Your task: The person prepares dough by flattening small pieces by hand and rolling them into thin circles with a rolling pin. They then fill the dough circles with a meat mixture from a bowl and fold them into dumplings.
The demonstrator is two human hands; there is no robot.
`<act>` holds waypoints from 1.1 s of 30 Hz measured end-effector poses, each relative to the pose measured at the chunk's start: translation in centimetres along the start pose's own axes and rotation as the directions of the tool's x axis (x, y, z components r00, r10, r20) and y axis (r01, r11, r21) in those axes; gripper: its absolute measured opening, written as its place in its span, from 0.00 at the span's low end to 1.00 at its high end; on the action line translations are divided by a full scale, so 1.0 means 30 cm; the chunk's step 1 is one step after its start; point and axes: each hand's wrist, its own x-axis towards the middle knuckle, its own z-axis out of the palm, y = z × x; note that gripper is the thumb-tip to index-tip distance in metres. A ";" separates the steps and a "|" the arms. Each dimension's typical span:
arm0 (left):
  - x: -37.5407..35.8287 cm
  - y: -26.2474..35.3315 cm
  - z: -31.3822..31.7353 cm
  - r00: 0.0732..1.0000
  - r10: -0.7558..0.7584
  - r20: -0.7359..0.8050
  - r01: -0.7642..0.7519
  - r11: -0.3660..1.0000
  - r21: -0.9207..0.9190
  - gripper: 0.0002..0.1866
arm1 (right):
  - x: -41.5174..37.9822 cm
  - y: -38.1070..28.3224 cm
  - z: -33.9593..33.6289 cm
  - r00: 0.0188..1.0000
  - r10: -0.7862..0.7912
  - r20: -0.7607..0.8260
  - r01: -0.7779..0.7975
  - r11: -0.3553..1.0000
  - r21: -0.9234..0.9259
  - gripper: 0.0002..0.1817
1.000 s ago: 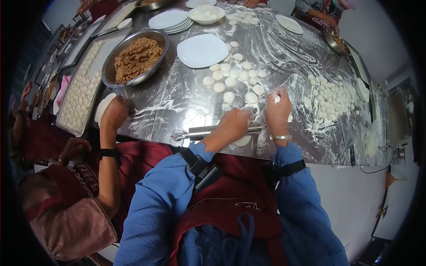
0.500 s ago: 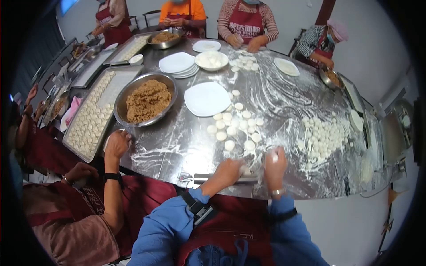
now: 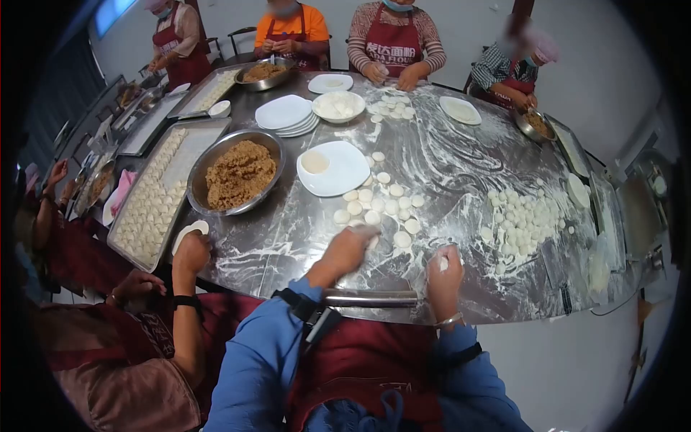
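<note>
My left hand [image 3: 347, 252] reaches over the near group of small flattened dough rounds [image 3: 391, 207]. Its fingers and thumb close on one dough round [image 3: 372, 243] at the near edge of that group. To the right, my right hand [image 3: 445, 277] is curled into a fist just above the floured table. Something white shows at its thumb; what the fingers hold is hidden. A rolled-out dough wrapper [image 3: 314, 162] lies on the square white plate [image 3: 345, 180] beyond the rounds. A shiny metal bar [image 3: 371, 298] runs along the table edge below my hands.
A steel bowl of brown filling [image 3: 241, 173] and a tray of dumplings [image 3: 147, 223] stand at left. A co-worker's hand [image 3: 191, 252] is beside a pale wrapper. Many small dough pieces [image 3: 522, 219] lie at right. Stacked plates [image 3: 284, 114] and several co-workers are across the table.
My left hand has moved forward from the table edge to the dough rounds. A wrapper now lies on the square plate, which was bare before. My right hand stays about where it was.
</note>
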 end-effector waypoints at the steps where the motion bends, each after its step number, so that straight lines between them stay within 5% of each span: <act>1: -0.023 0.031 0.033 0.998 0.061 -0.025 -0.055 0.978 0.200 0.18 | 0.000 -0.002 -0.004 1.000 0.008 -0.001 -0.008 1.000 -0.008 0.05; 7: -0.118 0.112 0.011 0.988 -0.035 0.150 -0.010 0.957 0.289 0.13 | -0.036 -0.003 -0.027 0.997 -0.068 -0.029 0.068 0.998 0.005 0.05; 9: -0.132 0.138 0.004 0.957 -0.224 0.186 0.201 0.970 0.134 0.09 | -0.040 -0.003 -0.034 0.997 -0.072 -0.017 0.072 0.997 0.010 0.05; 12: -0.104 0.132 0.049 0.915 -0.226 0.334 0.289 0.945 -0.153 0.08 | -0.048 -0.020 -0.058 0.998 -0.042 0.043 0.041 0.999 0.024 0.05; 20: -0.060 0.218 0.139 0.929 -0.206 0.308 0.219 0.976 -0.010 0.08 | 0.036 -0.092 -0.021 0.995 -0.058 0.079 0.057 0.998 0.019 0.05; 23: -0.043 0.206 0.173 0.942 -0.306 0.137 0.301 0.952 0.055 0.07 | 0.091 -0.022 0.069 0.997 -0.072 -0.004 0.072 0.997 0.023 0.06; 26: -0.067 0.159 0.155 0.965 -0.079 0.249 0.083 0.997 -0.004 0.07 | -0.008 -0.009 -0.011 0.996 -0.087 -0.028 0.086 0.995 -0.047 0.06; 29: -0.083 0.183 0.107 0.940 -0.226 0.256 0.240 0.970 -0.028 0.07 | -0.068 0.008 -0.036 0.999 0.048 -0.012 -0.046 0.991 0.127 0.06; 33: -0.029 0.187 0.180 0.965 -0.257 0.056 0.252 0.965 0.078 0.09 | 0.135 -0.016 0.109 0.990 -0.140 -0.034 0.136 0.986 -0.092 0.05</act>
